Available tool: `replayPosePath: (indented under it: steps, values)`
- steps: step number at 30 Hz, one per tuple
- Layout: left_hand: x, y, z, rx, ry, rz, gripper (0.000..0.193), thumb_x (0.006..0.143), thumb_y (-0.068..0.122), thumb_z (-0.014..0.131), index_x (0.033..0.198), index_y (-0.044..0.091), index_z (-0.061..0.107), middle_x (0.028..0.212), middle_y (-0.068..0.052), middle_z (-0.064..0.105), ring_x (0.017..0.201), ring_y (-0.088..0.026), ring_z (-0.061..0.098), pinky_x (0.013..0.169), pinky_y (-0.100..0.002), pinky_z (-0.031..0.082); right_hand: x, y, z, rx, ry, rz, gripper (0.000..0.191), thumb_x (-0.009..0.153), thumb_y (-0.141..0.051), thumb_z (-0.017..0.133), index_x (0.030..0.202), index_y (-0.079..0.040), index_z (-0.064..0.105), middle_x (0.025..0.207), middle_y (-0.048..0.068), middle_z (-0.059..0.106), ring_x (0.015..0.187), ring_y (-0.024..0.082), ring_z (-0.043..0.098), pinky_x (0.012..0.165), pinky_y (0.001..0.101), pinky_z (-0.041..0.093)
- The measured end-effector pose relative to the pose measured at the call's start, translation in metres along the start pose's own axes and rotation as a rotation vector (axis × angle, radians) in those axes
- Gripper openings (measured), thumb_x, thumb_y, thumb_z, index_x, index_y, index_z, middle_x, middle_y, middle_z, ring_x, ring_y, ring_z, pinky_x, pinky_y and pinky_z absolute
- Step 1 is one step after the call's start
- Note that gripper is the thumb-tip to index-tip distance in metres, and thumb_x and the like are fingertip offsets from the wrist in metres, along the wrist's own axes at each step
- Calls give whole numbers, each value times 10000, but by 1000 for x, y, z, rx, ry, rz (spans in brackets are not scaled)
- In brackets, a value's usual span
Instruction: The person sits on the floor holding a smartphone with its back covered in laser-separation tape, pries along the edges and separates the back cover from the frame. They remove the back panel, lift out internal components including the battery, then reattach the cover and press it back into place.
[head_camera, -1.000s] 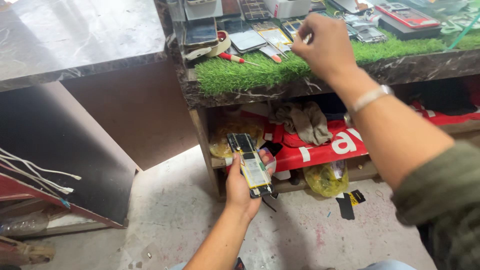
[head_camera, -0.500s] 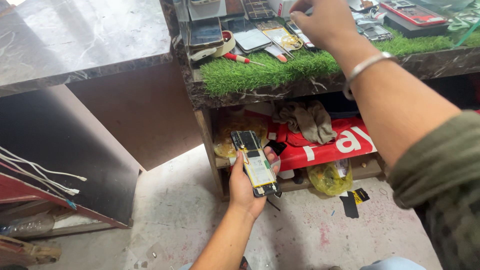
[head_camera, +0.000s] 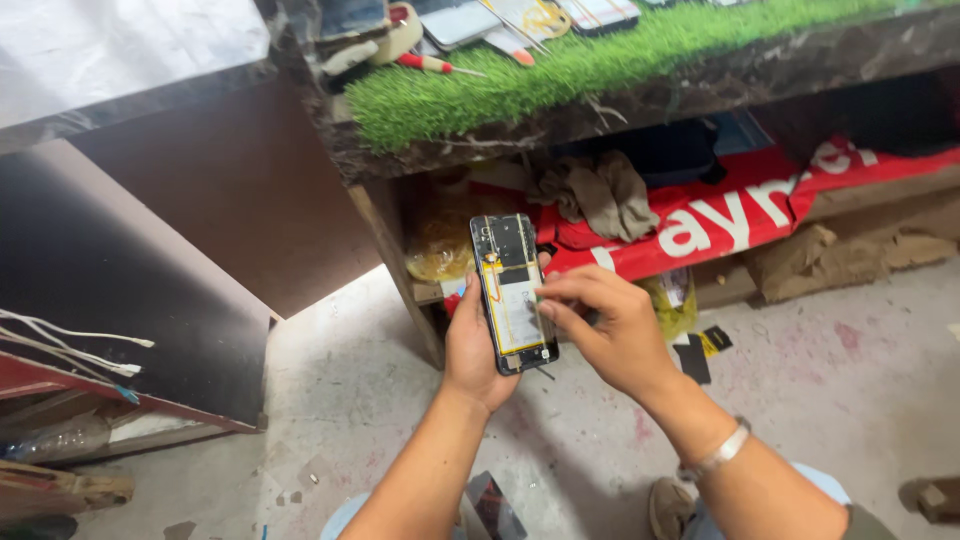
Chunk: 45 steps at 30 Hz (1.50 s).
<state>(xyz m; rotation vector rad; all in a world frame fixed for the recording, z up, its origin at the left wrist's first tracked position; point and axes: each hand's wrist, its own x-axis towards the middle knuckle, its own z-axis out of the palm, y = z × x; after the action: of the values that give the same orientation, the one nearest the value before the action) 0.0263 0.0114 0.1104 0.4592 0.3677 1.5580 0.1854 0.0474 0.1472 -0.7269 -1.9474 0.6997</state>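
Observation:
My left hand (head_camera: 472, 345) holds an opened phone (head_camera: 512, 290) upright from below, its back cover off so the circuit board and battery show. My right hand (head_camera: 605, 325) is beside it on the right, fingertips pinched against the battery area at the phone's middle. A metal bracelet (head_camera: 715, 455) sits on my right wrist. Whether the right fingers pinch a small part cannot be made out. Both hands hover over the concrete floor in front of a low workbench.
The workbench top (head_camera: 560, 75) is covered in green artificial turf with phones, a tape roll and a red-handled screwdriver (head_camera: 425, 62). The shelf beneath holds a grey rag (head_camera: 600, 195), a red banner (head_camera: 730, 220) and cardboard. A dark board (head_camera: 90, 270) leans at left.
My right hand came down from the bench top to the phone in my left hand. The view tilted down and closer to the phone.

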Motion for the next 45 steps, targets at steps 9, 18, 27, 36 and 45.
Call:
replayPosePath:
  steps: [9,18,27,36,45]
  values:
    - [-1,-19,-8,21,-31,-159,506,1094,454,308,1361,100,551,1236,-96,676,1123,-247,668,1006,-480,536,3,14,-5,-92,27,-21,221,860,-71,786,1076,-32,765,966,71,696,786,150,691,639,258,580]
    - [-2,-24,-17,94,-90,-205,433,1128,434,390,1392,119,528,1211,-83,662,1063,-205,672,926,-393,564,1,22,-1,-278,-24,-80,105,855,-64,701,894,-21,614,859,107,605,796,250,616,663,350,513]
    - [5,-26,-17,544,113,-112,534,1058,413,381,1542,187,401,1268,-69,621,1100,-173,630,864,-392,546,6,30,-13,-68,-269,349,141,903,-173,621,916,-35,645,733,49,695,630,105,628,610,301,512]
    - [-1,-34,-38,1438,-280,213,550,1144,383,405,1616,104,359,1579,-167,489,1460,-287,469,1140,-402,398,7,82,-29,638,-56,475,210,1025,-221,619,949,-43,702,745,-67,540,679,37,437,618,226,357]
    - [0,-14,-17,470,-218,-355,604,1074,457,337,1575,121,375,1439,-146,578,1241,-261,616,932,-407,571,4,111,-36,1050,6,691,193,1015,-227,573,924,-67,629,671,-61,457,588,57,372,589,236,342]
